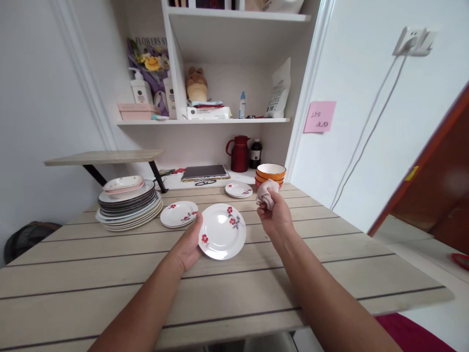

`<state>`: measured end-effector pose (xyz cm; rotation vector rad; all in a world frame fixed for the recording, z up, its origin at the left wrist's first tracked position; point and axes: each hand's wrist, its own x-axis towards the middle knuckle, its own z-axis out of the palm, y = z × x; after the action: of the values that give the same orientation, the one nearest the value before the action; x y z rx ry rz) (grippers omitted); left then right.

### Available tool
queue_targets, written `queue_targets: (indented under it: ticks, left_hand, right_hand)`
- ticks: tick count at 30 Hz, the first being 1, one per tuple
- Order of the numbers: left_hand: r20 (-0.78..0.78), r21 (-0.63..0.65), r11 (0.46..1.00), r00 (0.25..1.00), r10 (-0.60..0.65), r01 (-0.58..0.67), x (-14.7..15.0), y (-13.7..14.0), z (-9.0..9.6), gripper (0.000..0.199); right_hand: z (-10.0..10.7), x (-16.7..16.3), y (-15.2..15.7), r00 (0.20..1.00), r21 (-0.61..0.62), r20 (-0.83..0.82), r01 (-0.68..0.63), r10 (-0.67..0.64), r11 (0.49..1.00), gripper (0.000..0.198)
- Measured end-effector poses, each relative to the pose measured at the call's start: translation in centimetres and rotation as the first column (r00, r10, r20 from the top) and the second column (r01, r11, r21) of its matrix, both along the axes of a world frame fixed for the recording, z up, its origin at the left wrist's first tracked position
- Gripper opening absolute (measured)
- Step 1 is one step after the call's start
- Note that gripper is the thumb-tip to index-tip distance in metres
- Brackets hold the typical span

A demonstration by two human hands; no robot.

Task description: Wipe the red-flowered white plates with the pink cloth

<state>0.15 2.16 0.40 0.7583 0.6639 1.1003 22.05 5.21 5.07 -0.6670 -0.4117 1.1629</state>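
My left hand (189, 244) grips the left rim of a white plate (220, 234) with red flowers, tilted up towards me over the table. A crumpled pale pink cloth (267, 194) is bunched in my right hand (274, 215), to the right of the plate and apart from it. Just behind the left hand lies a small stack of matching flowered plates (176, 215). Farther back sits another small flowered stack (238, 190). Orange bowls (271, 172), nested together, stand right behind the cloth.
A tall stack of plates and dishes (128, 210) stands at the left, by a small raised wooden shelf (106, 157). At the back are glasses (205, 183), a laptop (204, 171), a red jug (240, 154) and a dark bottle (255, 154). The slatted table (234, 298) ends near me.
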Motion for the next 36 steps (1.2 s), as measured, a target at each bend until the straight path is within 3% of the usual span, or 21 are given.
queue_targets:
  ticks: [9, 14, 16, 18, 21, 23, 25, 28, 34, 36]
  left_hand:
    - [0.095, 0.027, 0.997, 0.992, -0.080, 0.077, 0.5, -0.1, -0.2, 0.071]
    - [0.063, 0.040, 0.998, 0.996, -0.060, 0.057, 0.3, -0.2, -0.2, 0.067]
    - [0.037, 0.045, 0.998, 0.998, -0.043, 0.041, 0.3, -0.2, -0.1, 0.065]
    - [0.033, 0.051, 0.998, 0.999, -0.042, 0.041, 0.3, -0.2, 0.0, 0.064]
    - [0.087, 0.077, 0.996, 0.995, -0.052, 0.045, 0.5, -0.2, 0.2, 0.061]
    - [0.128, 0.093, 0.995, 0.991, -0.043, 0.031, 0.5, -0.1, 0.2, 0.060]
    - [0.147, 0.095, 0.995, 0.989, -0.027, 0.013, 0.6, -0.1, 0.1, 0.061]
    - [0.144, 0.073, 0.997, 0.990, 0.003, -0.014, 0.6, 0.0, 0.1, 0.064]
    - [0.162, 0.066, 0.998, 0.986, -0.033, 0.022, 0.6, -0.3, 0.5, 0.068]
    - [0.172, 0.066, 0.997, 0.984, -0.038, 0.027, 0.6, -0.4, 0.7, 0.071]
  right_hand:
    - [-0.4, -0.1, 0.1, 0.998, -0.004, 0.055, -0.044, 0.044, 0.999, 0.018]
    - [-0.2, -1.0, -0.8, 0.920, 0.085, 0.384, -0.120, 0.078, 0.989, 0.026]
    - [-0.2, -1.6, -1.4, 0.827, 0.136, 0.561, -0.124, 0.027, 0.983, 0.026]
    - [-0.4, -2.3, -1.8, 0.672, 0.204, 0.737, -0.114, -0.076, 0.972, 0.028]
    - [-1.0, -3.1, -2.5, 0.246, 0.268, 0.945, -0.213, -0.214, 0.939, 0.029]
    - [-1.5, -3.9, -3.1, -0.056, 0.201, 0.972, -0.308, -0.228, 0.930, 0.020]
    - [-2.0, -5.0, -3.9, -0.266, 0.133, 0.934, -0.361, -0.238, 0.923, 0.014]
    - [-2.2, -6.6, -4.4, -0.365, 0.145, 0.884, -0.380, -0.292, 0.913, 0.015]
    - [-1.6, -5.7, -2.4, -0.332, 0.230, 0.908, -0.111, -0.254, 0.967, 0.028]
    - [-1.8, -4.8, -2.2, -0.351, 0.206, 0.908, -0.101, -0.229, 0.973, 0.026]
